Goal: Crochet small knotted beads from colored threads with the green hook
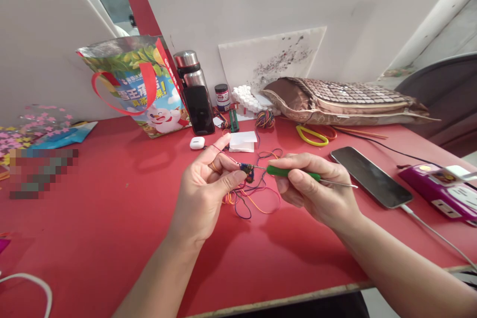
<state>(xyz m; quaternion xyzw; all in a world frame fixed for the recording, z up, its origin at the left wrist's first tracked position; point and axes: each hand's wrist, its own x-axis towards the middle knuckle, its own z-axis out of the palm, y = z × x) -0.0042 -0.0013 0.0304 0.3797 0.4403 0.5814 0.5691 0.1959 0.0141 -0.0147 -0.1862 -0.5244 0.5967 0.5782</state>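
Note:
Between thumb and fingers, my left hand [203,191] pinches a small dark multicoloured crochet piece [247,172]. A strand of yarn runs over its raised index finger. My right hand [320,186] grips a crochet hook [283,172] by its green handle. One thin metal end of the hook points left and meets the crochet piece; the other end sticks out to the right past my fingers. Loose orange, pink and dark blue yarn [257,198] lies in loops on the red table below. Whether a loop sits on the hook tip is too small to tell.
Behind my hands lie folded white paper [243,141], a yarn ball [265,119], an earbud case [197,143] and yellow-handled scissors [312,135]. A phone [202,109] leans on a steel flask [190,67] beside a printed bag [137,84]. Another phone [370,176] charges near a purple power strip [439,191].

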